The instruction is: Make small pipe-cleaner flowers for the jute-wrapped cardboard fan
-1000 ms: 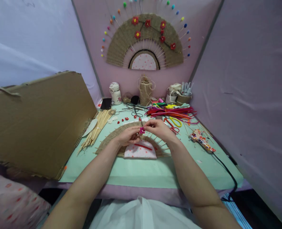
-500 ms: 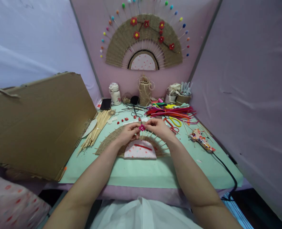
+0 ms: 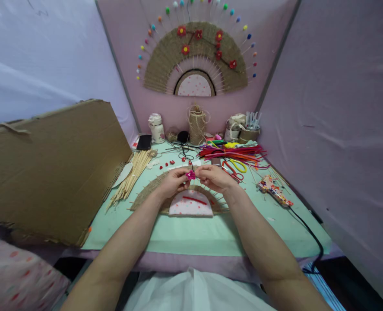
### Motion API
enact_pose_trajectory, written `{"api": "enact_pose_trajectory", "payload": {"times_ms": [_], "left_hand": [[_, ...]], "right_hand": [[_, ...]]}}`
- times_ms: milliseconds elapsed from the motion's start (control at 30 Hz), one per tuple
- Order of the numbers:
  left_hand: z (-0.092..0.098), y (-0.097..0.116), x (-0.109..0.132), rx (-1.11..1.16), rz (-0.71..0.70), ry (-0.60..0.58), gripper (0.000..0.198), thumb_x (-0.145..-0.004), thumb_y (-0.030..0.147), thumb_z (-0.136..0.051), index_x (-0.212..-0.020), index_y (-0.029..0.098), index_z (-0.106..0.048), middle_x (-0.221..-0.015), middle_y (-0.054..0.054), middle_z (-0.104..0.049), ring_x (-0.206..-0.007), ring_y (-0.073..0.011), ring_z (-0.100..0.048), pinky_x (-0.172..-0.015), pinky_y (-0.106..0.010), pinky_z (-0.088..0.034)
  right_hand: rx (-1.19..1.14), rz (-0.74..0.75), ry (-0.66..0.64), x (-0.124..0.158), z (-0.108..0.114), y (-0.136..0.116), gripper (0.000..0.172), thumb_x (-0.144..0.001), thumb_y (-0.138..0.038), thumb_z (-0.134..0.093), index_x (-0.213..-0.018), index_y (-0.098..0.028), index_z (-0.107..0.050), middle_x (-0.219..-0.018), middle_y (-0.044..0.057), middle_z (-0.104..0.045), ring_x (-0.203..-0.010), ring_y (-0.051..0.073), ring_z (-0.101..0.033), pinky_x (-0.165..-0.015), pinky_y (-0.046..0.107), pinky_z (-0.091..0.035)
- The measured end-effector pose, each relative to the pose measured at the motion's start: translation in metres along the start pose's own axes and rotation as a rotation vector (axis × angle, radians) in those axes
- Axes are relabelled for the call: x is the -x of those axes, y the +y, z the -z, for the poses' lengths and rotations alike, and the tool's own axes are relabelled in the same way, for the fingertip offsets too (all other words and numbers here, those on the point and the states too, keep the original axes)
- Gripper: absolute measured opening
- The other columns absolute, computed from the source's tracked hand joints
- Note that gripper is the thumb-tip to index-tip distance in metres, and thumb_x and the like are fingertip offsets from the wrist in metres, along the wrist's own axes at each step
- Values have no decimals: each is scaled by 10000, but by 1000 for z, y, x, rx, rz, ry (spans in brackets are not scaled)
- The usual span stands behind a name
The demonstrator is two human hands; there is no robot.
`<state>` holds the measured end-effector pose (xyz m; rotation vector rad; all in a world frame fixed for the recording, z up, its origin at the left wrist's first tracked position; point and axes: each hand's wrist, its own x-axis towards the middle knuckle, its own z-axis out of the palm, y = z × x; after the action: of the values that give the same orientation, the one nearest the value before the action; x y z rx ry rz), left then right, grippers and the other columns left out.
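Head view, noted from beside the worker. Left hand: grip narrow, thumb and finger pinching a small magenta flower. Right hand: fingertips drawn close together just beside the flower; whether they have hold of a petal or a stem, I cannot tell. The flower is between the two hands, above a woven fan lying on the worktop.

On the fan's spotted half-round panel, one red strip. Beyond the fan, a short row of small red flowers. To the right, scissors, a bundle of coloured stems and, further out, a patterned glue gun. On the wall, a second fan bearing red blossoms.

Step in hand, my judgement: shaping or adjusting the magenta flower by fingertip. The next move seems to call for a steady left pinch, leaving the right fingertips free for fine work without crushing the petals.
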<state>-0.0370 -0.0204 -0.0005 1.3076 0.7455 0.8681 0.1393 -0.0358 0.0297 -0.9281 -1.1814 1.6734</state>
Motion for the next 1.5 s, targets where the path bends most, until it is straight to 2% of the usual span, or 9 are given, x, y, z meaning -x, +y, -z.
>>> {"api": "enact_pose_trajectory", "payload": {"times_ms": [267,500,567,633,767,967,1167,1367,1500], "left_hand": [[-3,2,1,-1,-31,41,313,-687,426,-699,-786,142,-611,-513,38,-479,-383,-32,-352,-356,-152,-171],[-5,5,2,-2,-65,57,315,-680,433,-699,-758,144,-600,-495,36,-485,-381,-37,-361,-353,-158,-172],[-6,6,1,-3,-97,74,306,-678,422,-704,-768,144,-611,-495,35,-491,-392,-42,-382,-354,-159,-180],[-5,5,-1,-2,-151,123,284,-689,405,-699,-777,145,-626,-502,31,-505,-404,-45,-405,-356,-161,-198],[-2,3,-7,59,-297,312,246,-672,354,-716,-802,156,-649,-591,8,-582,-464,-63,-487,-372,-162,-262],[-2,2,-11,135,-322,446,281,-638,355,-736,-819,153,-664,-593,3,-598,-501,-80,-522,-398,-168,-315],[-10,-1,-10,196,-298,427,294,-613,342,-758,-820,155,-667,-605,4,-594,-487,-66,-503,-385,-162,-283],[-13,-5,-10,209,-231,379,296,-630,341,-746,-845,156,-661,-600,12,-573,-479,-53,-480,-378,-151,-252],[-10,6,-6,132,-155,365,360,-649,338,-716,-961,170,-654,-692,-6,-608,-558,-81,-542,-391,-151,-285]], "right_hand": [[-158,-63,-83,-3,-2,4,244,-526,-281,-785,-626,-151,-604,-531,-68,-450,-489,37,-289,-480,216,-206],[-148,-73,-114,-2,-4,3,244,-534,-298,-769,-637,-160,-595,-542,-69,-446,-501,48,-286,-494,222,-210],[-79,-29,-68,-2,-3,1,236,-555,-322,-754,-637,-155,-609,-536,-65,-444,-503,52,-284,-496,232,-200],[14,54,44,-3,-1,0,233,-600,-356,-722,-677,-151,-642,-518,-64,-437,-502,61,-287,-504,241,-205],[102,186,251,-6,0,0,264,-626,-387,-699,-753,-158,-666,-536,-55,-493,-532,79,-367,-545,246,-256],[137,178,181,-7,-14,9,266,-624,-395,-705,-716,-148,-672,-609,-22,-561,-546,78,-374,-533,243,-248],[22,149,159,-13,-17,15,278,-611,-405,-723,-715,-152,-669,-564,-37,-518,-511,67,-326,-489,238,-196],[29,213,210,-13,-16,15,240,-605,-385,-705,-677,-163,-650,-587,-32,-557,-553,87,-414,-553,239,-295],[160,289,352,-13,-16,13,210,-617,-366,-663,-649,-160,-629,-601,-16,-579,-603,117,-477,-610,254,-350]]}}
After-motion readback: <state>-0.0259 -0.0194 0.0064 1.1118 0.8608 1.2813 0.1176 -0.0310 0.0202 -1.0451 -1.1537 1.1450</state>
